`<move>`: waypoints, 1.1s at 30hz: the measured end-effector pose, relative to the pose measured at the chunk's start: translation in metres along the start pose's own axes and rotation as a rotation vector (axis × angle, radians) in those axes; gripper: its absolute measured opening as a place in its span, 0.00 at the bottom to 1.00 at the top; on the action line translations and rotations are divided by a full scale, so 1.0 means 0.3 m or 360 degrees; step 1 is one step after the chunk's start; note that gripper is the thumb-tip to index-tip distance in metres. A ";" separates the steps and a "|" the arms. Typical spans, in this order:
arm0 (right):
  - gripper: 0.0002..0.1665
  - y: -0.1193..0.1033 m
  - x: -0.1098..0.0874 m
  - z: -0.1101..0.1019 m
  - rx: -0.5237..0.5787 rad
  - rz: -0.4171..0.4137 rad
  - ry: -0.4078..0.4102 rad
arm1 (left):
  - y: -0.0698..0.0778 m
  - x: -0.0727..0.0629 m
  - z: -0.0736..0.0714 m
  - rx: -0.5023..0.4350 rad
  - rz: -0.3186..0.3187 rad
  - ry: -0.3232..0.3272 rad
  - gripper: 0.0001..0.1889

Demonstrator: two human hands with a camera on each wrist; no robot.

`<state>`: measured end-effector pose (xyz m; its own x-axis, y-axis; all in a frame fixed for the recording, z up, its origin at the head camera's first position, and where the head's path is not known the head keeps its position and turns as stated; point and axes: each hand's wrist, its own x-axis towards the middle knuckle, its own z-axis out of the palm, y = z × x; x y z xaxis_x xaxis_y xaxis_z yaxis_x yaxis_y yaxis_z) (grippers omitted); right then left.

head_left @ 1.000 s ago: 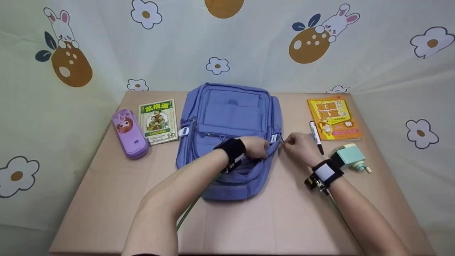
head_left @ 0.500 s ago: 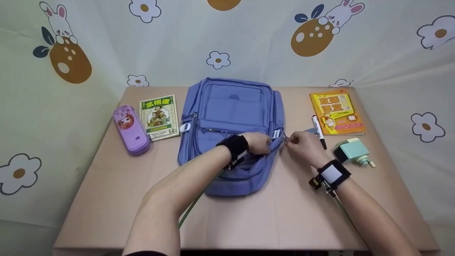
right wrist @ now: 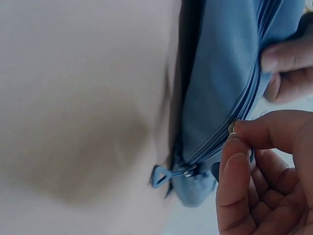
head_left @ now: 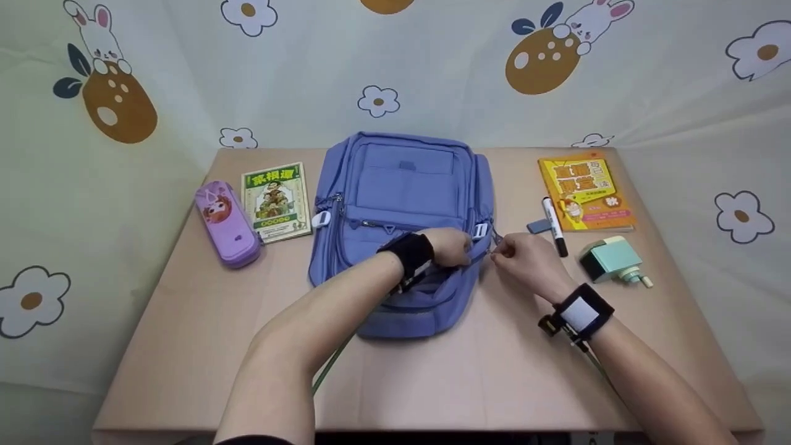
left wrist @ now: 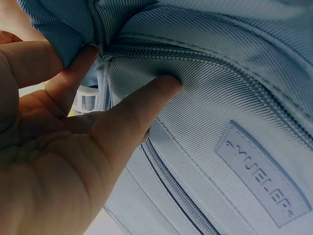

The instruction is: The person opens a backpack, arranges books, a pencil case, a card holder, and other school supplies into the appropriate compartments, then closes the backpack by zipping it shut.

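Note:
A blue backpack (head_left: 405,185) lies on the table with its front panel up. My left hand (head_left: 450,246) grips the fabric at its right side, beside a zipper. In the left wrist view, the left thumb (left wrist: 142,110) lies across the front panel near the YUELER label (left wrist: 264,174), while other fingers hold the fold at the zipper's corner. Thumb and index finger of my right hand (head_left: 531,262) pinch a small metal zipper pull (right wrist: 232,126) on the side seam. Another zipper pull (right wrist: 161,176) with a blue loop hangs lower on that side.
To the left lie a purple pencil case (head_left: 228,225) and a green-and-white book (head_left: 276,202). On the right are an orange book (head_left: 586,191), a marker (head_left: 554,225), a small grey-blue block (head_left: 539,226) and a mint-green pencil sharpener (head_left: 613,259). Patterned cloth (head_left: 296,74) hangs behind.
My right hand has shifted slightly toward the front edge along the backpack's side, uncovering the grey-blue block. The left hand keeps its hold. The head view has tilted down a little.

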<state>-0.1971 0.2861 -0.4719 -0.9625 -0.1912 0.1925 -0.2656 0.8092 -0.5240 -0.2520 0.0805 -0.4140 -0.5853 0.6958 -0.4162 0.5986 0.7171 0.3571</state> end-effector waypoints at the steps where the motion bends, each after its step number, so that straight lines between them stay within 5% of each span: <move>1: 0.03 -0.006 -0.002 0.000 0.0003 -0.0009 -0.0001 | 0.000 0.000 0.000 -0.0005 -0.0005 0.0000 0.15; 16: 0.04 0.024 -0.012 0.034 -0.0052 0.0005 -0.0066 | 0.025 -0.043 0.037 -0.0199 -0.0107 0.0040 0.19; 21: 0.04 0.034 -0.021 0.036 -0.0081 0.0024 -0.0087 | 0.046 -0.089 0.062 -0.0245 -0.0088 0.0026 0.32; 29: 0.02 0.054 -0.030 0.029 -0.0096 -0.0032 -0.0037 | 0.052 -0.136 0.049 -0.0060 -0.0088 -0.0088 0.17; 33: 0.03 0.058 -0.036 0.024 -0.0088 0.0003 -0.0047 | 0.029 -0.129 0.034 -0.0029 -0.0086 -0.0169 0.21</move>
<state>-0.1917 0.2983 -0.4892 -0.9644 -0.2051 0.1667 -0.2610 0.8388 -0.4778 -0.2186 0.0595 -0.4032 -0.5545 0.6487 -0.5213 0.5571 0.7547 0.3466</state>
